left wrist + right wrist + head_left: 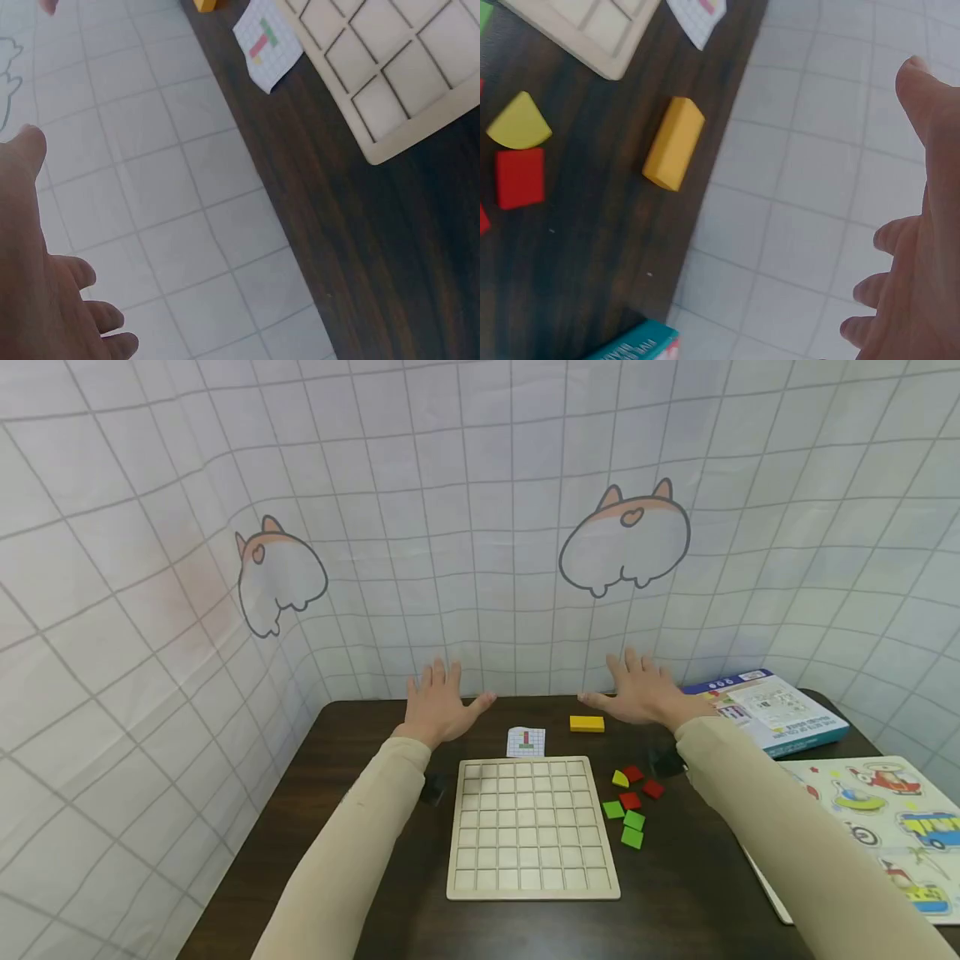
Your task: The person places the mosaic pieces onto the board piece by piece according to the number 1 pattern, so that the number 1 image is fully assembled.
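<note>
My left hand [437, 703] is held out above the table's far left part, fingers spread, holding nothing. On the other side my right hand [637, 692] is stretched out the same way, its thumb pointing inward near a yellow block [587, 724]. Between and below the hands lies a wooden grid board [534, 827] with bare square cells. A small paper card [526, 742] with a coloured pattern on a printed grid lies just beyond the board. Right of the board are several red tiles [630, 801], several green tiles [613, 810] and a yellow quarter-round piece [620, 778].
A boxed set [780, 710] lies at the back right of the dark wooden table [525, 935]. Nearer, a picture puzzle board [825, 793] sits partly under the right sleeve. A white gridded curtain [480, 568] hangs behind the table and along its left side.
</note>
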### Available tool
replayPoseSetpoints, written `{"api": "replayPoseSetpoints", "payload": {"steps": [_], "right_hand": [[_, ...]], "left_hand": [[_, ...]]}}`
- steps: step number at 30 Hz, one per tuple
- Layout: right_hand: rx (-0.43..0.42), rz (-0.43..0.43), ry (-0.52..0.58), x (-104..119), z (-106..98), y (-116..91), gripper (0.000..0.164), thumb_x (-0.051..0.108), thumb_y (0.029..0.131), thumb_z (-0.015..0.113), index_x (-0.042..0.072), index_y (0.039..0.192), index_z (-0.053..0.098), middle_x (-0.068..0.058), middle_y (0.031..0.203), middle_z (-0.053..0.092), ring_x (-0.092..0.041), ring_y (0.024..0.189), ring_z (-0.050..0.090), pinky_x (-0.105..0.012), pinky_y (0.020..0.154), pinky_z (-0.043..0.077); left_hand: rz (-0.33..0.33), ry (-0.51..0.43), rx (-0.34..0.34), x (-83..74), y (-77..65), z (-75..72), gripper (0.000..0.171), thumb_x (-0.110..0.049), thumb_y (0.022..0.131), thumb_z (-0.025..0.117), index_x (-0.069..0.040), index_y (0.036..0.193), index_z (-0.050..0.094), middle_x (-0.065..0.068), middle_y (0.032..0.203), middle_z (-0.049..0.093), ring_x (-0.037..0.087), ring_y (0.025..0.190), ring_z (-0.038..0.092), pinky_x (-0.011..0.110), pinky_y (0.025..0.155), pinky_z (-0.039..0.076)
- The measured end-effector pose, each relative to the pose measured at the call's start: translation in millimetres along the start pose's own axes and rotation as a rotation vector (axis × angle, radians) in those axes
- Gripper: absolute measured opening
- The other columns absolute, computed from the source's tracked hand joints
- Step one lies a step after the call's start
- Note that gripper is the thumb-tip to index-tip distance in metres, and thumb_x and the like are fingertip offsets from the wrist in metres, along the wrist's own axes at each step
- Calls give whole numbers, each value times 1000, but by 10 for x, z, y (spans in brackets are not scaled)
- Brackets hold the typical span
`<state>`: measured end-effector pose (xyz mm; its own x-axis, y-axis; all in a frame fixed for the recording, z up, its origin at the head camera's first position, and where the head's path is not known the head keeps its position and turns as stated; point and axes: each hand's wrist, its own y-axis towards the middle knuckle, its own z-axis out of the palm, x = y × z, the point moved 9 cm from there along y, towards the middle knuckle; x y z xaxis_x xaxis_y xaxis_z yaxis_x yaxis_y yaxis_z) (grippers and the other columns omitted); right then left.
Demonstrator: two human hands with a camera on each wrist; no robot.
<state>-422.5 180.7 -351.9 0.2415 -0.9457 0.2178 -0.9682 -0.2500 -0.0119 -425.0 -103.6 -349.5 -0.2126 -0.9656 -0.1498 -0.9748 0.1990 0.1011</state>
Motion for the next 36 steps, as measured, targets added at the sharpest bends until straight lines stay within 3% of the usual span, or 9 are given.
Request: {"api": "replayPoseSetpoints", "payload": {"steps": [5, 10, 16, 23, 28, 36], "right_hand": [[-6, -8, -17, -10, 197, -92, 100, 72, 92, 38, -1, 155, 13, -33, 157, 3, -57, 141, 6, -74, 110, 5], [2, -29, -30, 28, 428, -239, 99, 73, 91, 38, 0, 155, 16, -33, 157, 6, -55, 142, 7, -74, 110, 4], [25, -6, 45, -18, 736, -433, 100, 75, 90, 40, 0, 154, 21, -32, 157, 9, -56, 141, 10, -72, 111, 8], [11, 10, 139, -130, 949, -595, 96, 68, 89, 50, -1, 151, 28, -33, 156, 17, -55, 139, 22, -70, 108, 25], [-18, 27, 178, -246, 1026, -719, 84, 56, 92, 59, -2, 147, 36, -33, 153, 23, -54, 133, 34, -69, 102, 34], [-165, 33, 195, -348, 1094, -778, 54, 32, 91, 68, -1, 133, 56, -30, 140, 43, -49, 120, 49, -65, 96, 44]], "left_hand": [[9, -30, -28, 54, -84, 113, 95, -77, 91, 29, -10, 157, 14, 21, 162, 9, 38, 149, 10, 63, 117, 7], [-1, -51, -26, 145, -186, 341, 96, -77, 91, 29, -10, 157, 14, 21, 162, 7, 38, 149, 6, 63, 117, 5], [17, -82, 39, 184, -375, 638, 94, -75, 91, 32, -9, 156, 17, 21, 162, 8, 39, 149, 6, 62, 118, 3], [47, -102, 131, 197, -609, 857, 91, -72, 93, 37, -9, 156, 19, 20, 161, 11, 39, 148, 12, 60, 119, 8], [94, -163, 192, 140, -718, 1017, 90, -69, 93, 41, -7, 155, 21, 21, 161, 15, 37, 148, 15, 58, 119, 14], [120, -244, 240, 175, -825, 1222, 91, -67, 90, 51, -6, 154, 26, 21, 159, 20, 36, 148, 16, 57, 119, 15]]}}
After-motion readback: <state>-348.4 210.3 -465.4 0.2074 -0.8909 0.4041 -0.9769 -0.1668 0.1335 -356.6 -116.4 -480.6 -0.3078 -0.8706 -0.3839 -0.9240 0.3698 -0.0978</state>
